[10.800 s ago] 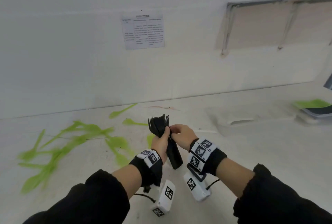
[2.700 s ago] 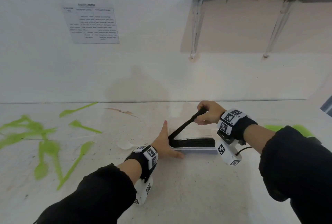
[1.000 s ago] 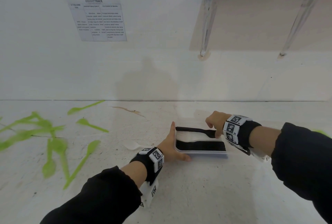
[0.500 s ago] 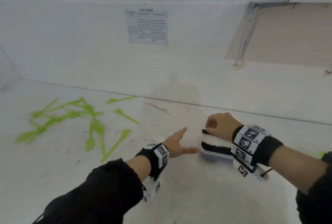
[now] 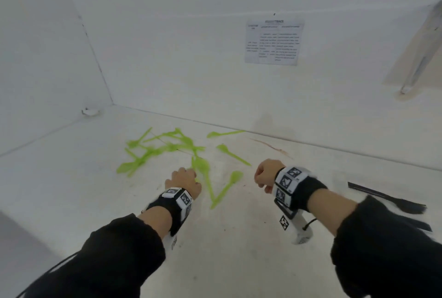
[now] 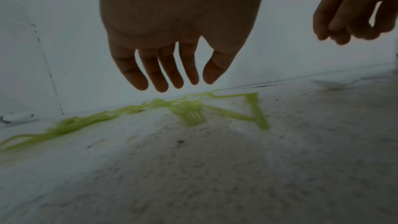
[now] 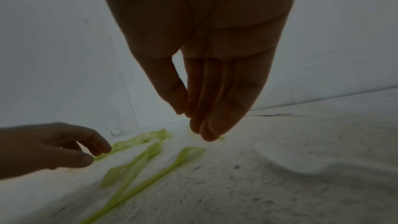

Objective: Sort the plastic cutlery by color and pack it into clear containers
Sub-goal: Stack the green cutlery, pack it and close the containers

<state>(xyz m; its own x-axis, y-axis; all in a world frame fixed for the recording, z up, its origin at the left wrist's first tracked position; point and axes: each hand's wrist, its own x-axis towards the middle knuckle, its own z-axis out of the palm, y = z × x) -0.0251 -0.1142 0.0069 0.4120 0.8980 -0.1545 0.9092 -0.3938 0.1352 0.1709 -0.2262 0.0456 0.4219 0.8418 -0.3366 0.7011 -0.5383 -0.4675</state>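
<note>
Several lime-green forks and spoons [image 5: 165, 147] lie scattered on the white table. My left hand [image 5: 183, 178] hovers just above the near end of them, empty, with its fingers [image 6: 155, 77] straight and pointing down over a green fork [image 6: 191, 115]. To its right my right hand [image 5: 264, 173] hangs above the table, also empty, its fingers [image 7: 213, 118] held loosely together. A green fork [image 7: 116, 173] and a green spoon [image 7: 183, 157] lie between the two hands. Black cutlery [image 5: 404, 204] lies at the far right, and the container around it is hard to make out.
White walls [image 5: 167, 58] close the table at the back and left, meeting in a corner [image 5: 112, 104]. A printed sheet [image 5: 273, 41] hangs on the back wall. A pale spoon-like shape [image 6: 331, 83] lies near the wall to the right.
Both hands have left the container with the black cutlery and moved left to the green cutlery. The right hand has let go of the black fork, and the view has swung left.
</note>
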